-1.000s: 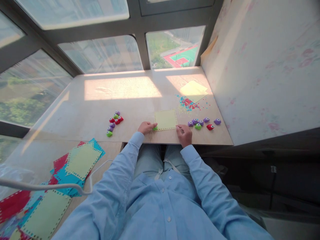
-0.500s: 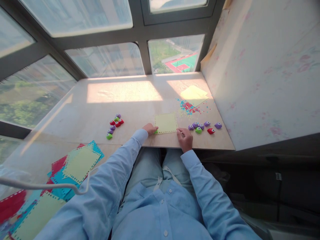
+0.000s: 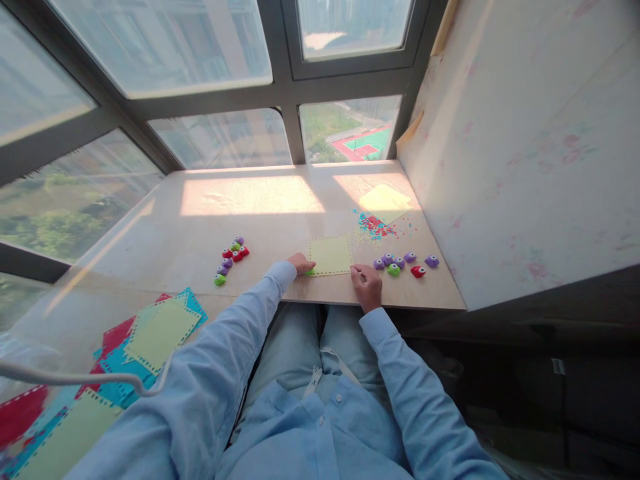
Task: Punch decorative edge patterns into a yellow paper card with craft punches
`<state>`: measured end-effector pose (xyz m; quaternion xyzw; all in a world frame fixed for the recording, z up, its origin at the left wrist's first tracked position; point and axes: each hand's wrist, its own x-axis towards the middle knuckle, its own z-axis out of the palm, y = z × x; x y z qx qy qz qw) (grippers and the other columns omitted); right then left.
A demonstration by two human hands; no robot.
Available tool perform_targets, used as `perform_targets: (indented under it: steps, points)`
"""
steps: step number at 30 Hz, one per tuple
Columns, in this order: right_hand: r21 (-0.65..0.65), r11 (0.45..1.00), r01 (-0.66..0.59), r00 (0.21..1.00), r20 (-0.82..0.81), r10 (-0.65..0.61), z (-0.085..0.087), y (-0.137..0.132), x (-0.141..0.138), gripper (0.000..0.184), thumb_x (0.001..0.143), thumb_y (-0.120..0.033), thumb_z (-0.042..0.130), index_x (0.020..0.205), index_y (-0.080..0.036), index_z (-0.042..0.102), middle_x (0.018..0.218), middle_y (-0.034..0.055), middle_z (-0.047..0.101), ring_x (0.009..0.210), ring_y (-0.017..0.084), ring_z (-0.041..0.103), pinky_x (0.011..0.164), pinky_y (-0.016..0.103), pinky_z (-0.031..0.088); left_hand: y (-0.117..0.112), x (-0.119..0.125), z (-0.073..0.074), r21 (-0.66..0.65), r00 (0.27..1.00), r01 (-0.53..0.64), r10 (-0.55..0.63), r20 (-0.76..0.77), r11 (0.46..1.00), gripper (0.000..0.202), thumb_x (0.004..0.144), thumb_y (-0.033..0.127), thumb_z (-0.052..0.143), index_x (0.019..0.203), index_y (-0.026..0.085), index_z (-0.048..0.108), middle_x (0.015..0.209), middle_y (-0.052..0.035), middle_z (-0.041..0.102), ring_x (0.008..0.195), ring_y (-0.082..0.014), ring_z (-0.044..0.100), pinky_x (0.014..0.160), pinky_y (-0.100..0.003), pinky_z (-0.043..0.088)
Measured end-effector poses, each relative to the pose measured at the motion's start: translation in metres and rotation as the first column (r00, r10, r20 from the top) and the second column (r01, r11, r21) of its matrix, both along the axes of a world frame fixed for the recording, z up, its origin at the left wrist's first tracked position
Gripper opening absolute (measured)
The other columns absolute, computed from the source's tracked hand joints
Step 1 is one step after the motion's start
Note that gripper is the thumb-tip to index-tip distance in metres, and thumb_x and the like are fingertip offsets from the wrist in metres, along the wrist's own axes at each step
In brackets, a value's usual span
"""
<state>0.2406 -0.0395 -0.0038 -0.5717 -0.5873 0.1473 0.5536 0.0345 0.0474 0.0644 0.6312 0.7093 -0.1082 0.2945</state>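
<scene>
A light green square of paper (image 3: 330,255) with punched edges lies near the front edge of the pale table (image 3: 200,220). My left hand (image 3: 301,263) is closed over a small green punch (image 3: 311,271) at the sheet's lower left corner. My right hand (image 3: 367,286) rests at the sheet's lower right corner, fingers curled, its fingertips touching the paper's edge.
Small purple, green and red punches (image 3: 404,261) sit right of the sheet, another cluster of punches (image 3: 230,257) to its left. Confetti (image 3: 376,225) and a yellow sheet (image 3: 384,201) lie farther back. A marked wall (image 3: 525,147) stands right. Punched coloured sheets (image 3: 150,330) lie lower left.
The head camera has tilted upward, so the table sits lower in view. Both hands stay at the sheet's lower corners with hardly any movement.
</scene>
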Motion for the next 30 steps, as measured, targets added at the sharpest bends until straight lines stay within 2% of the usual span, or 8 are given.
perform_targets:
  steps: [3, 6, 9, 12, 16, 21, 30]
  points:
    - [0.000, 1.000, -0.012, 0.998, 0.057, 0.012, 0.000, 0.001, -0.002, 0.021, 0.087, -0.029, 0.052, 0.083, -0.020, 0.070, 0.085, 0.0087, 0.073, 0.083, 0.023, 0.064, 0.081, 0.039, 0.049, -0.003, -0.002, 0.003, 0.015, 0.997, -0.052, 0.051, 0.054, 0.999, 0.036, 0.079, 0.041, 0.062, 0.095, 0.010, 0.068, 0.095, -0.0197, 0.072, 0.084, -0.0246, 0.070, 0.065, -0.026, 0.049]
    - [-0.004, 0.999, -0.036, 0.990, 0.138, 0.036, 0.000, 0.002, -0.004, 0.021, 0.087, -0.026, 0.050, 0.085, -0.019, 0.070, 0.088, 0.0098, 0.073, 0.086, 0.024, 0.063, 0.084, 0.040, 0.048, -0.004, -0.007, 0.005, 0.020, 0.986, -0.090, 0.086, 0.142, 0.996, 0.028, 0.075, 0.042, 0.066, 0.079, 0.014, 0.067, 0.075, -0.0127, 0.070, 0.069, -0.0208, 0.066, 0.056, -0.025, 0.045]
    - [-0.014, 0.999, -0.051, 0.977, 0.207, 0.053, -0.001, 0.001, -0.005, 0.021, 0.087, -0.023, 0.049, 0.088, -0.019, 0.070, 0.090, 0.0100, 0.072, 0.088, 0.024, 0.062, 0.085, 0.040, 0.048, -0.004, -0.014, 0.005, 0.010, 0.966, -0.115, 0.109, 0.236, 0.993, 0.032, 0.070, 0.045, 0.070, 0.061, 0.017, 0.060, 0.053, -0.0043, 0.058, 0.052, -0.0166, 0.057, 0.049, -0.026, 0.039]
    - [-0.018, 0.998, -0.053, 0.965, 0.255, 0.056, -0.002, 0.002, -0.006, 0.021, 0.086, -0.022, 0.049, 0.088, -0.019, 0.070, 0.090, 0.0094, 0.072, 0.088, 0.024, 0.061, 0.084, 0.040, 0.047, -0.004, -0.022, 0.003, -0.002, 0.939, -0.133, 0.127, 0.320, 0.991, 0.039, 0.066, 0.048, 0.074, 0.051, 0.019, 0.053, 0.043, 0.0016, 0.045, 0.043, -0.0123, 0.046, 0.045, -0.025, 0.032]
    - [-0.021, 0.999, -0.048, 0.956, 0.290, 0.052, -0.003, 0.003, -0.006, 0.020, 0.086, -0.021, 0.050, 0.088, -0.020, 0.070, 0.089, 0.0093, 0.072, 0.088, 0.024, 0.061, 0.085, 0.039, 0.047, -0.006, -0.027, -0.003, 0.006, 0.901, -0.159, 0.142, 0.409, 0.987, 0.040, 0.066, 0.050, 0.073, 0.051, 0.019, 0.051, 0.039, 0.0035, 0.039, 0.040, -0.0102, 0.039, 0.043, -0.024, 0.028]
    - [-0.027, 0.999, -0.035, 0.954, 0.296, 0.041, -0.004, 0.003, -0.006, 0.021, 0.086, -0.020, 0.050, 0.087, -0.018, 0.070, 0.089, 0.0104, 0.072, 0.087, 0.025, 0.060, 0.084, 0.039, 0.046, -0.015, -0.030, -0.013, 0.076, 0.860, -0.207, 0.144, 0.490, 0.975, 0.038, 0.070, 0.046, 0.070, 0.052, 0.019, 0.049, 0.042, 0.0039, 0.040, 0.041, -0.0096, 0.037, 0.044, -0.024, 0.025]
    - [-0.015, 0.999, -0.032, 0.955, 0.294, 0.035, -0.003, 0.003, -0.005, 0.021, 0.086, -0.020, 0.050, 0.086, -0.019, 0.070, 0.088, 0.0097, 0.072, 0.087, 0.024, 0.061, 0.084, 0.039, 0.047, -0.031, -0.035, -0.023, 0.228, 0.809, -0.351, 0.171, 0.563, 0.908, 0.023, 0.078, 0.040, 0.062, 0.074, 0.018, 0.060, 0.055, 0.0018, 0.054, 0.052, -0.0120, 0.048, 0.050, -0.023, 0.034]
